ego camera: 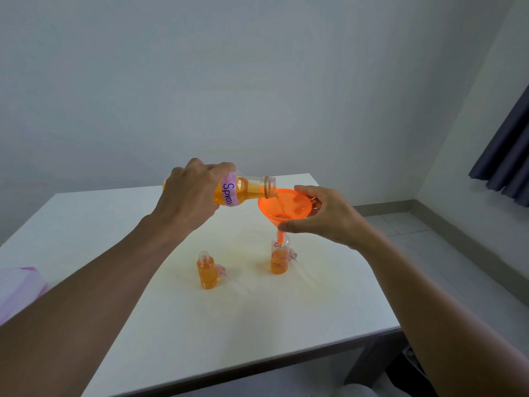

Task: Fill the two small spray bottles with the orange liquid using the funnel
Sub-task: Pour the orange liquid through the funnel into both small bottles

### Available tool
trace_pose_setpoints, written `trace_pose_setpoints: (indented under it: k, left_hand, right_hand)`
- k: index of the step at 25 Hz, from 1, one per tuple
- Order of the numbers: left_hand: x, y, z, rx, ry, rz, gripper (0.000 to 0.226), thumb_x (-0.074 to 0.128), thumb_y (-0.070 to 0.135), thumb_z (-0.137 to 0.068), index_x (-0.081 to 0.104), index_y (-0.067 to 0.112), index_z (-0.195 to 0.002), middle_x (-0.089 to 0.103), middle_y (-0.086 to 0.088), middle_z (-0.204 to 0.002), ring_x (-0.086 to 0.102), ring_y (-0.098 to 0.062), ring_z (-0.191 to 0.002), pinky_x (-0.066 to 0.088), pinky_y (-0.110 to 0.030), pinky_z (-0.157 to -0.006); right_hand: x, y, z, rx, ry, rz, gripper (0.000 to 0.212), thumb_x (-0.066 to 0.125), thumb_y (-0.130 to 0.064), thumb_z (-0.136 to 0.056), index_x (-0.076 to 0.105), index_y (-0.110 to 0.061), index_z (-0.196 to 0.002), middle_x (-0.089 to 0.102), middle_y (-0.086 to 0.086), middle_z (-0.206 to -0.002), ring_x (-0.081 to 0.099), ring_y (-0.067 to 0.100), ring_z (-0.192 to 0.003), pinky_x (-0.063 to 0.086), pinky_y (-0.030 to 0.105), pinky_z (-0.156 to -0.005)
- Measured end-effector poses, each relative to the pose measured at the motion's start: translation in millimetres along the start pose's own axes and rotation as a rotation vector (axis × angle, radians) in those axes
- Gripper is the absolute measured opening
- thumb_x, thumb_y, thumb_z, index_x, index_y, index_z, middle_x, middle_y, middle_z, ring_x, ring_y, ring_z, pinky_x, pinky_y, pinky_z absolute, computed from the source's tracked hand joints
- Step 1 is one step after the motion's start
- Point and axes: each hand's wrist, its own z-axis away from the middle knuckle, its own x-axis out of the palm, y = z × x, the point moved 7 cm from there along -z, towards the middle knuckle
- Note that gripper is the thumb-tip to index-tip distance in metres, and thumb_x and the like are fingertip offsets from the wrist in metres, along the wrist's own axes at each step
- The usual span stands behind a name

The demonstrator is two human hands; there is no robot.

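Observation:
My left hand [191, 190] grips a clear bottle [248, 189] of orange liquid with a purple label, tipped almost level so its open mouth rests over the rim of the orange funnel [283, 206]. My right hand [323, 214] holds the funnel by its rim. The funnel's stem sits in the neck of the right small spray bottle [279, 260], which is partly full of orange liquid. The left small spray bottle [206, 271] stands uncapped and nearly full, apart from both hands. Orange liquid lies in the funnel's bottom.
All of this stands on a white table [171, 325]. A pink spray cap [221, 271] lies behind the left bottle and another [293, 255] behind the right one. A pink packet [17, 290] lies at the left edge. Dark curtain [506, 156] hangs at right.

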Motion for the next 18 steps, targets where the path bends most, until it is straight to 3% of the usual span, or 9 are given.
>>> trace_pose_setpoints:
  k: [13, 18]
  left_hand:
    - [1.7, -2.8, -0.2, -0.002, 0.006, -0.003, 0.063, 0.084, 0.004, -0.068, 0.062, 0.020, -0.124, 0.068, -0.008, -0.098, 0.058, -0.036, -0.089, 0.046, -0.041, -0.070]
    - [1.7, -2.6, -0.7, 0.012, 0.008, -0.007, 0.063, 0.086, 0.002, -0.064, 0.064, 0.019, -0.120, 0.069, -0.008, -0.093, 0.059, -0.038, -0.086, 0.046, -0.042, -0.068]
  right_hand:
    - [-1.3, -4.4, 1.1, -0.012, 0.000, 0.013, 0.124, 0.084, -0.072, -0.038, 0.050, -0.025, -0.147, 0.059, -0.007, -0.136, 0.061, 0.013, -0.114, 0.056, 0.039, -0.099]
    - [-1.0, -4.1, 1.1, -0.010, 0.003, 0.015, 0.123, 0.084, -0.073, -0.038, 0.050, -0.026, -0.147, 0.060, -0.008, -0.134, 0.062, 0.012, -0.113, 0.056, 0.038, -0.097]
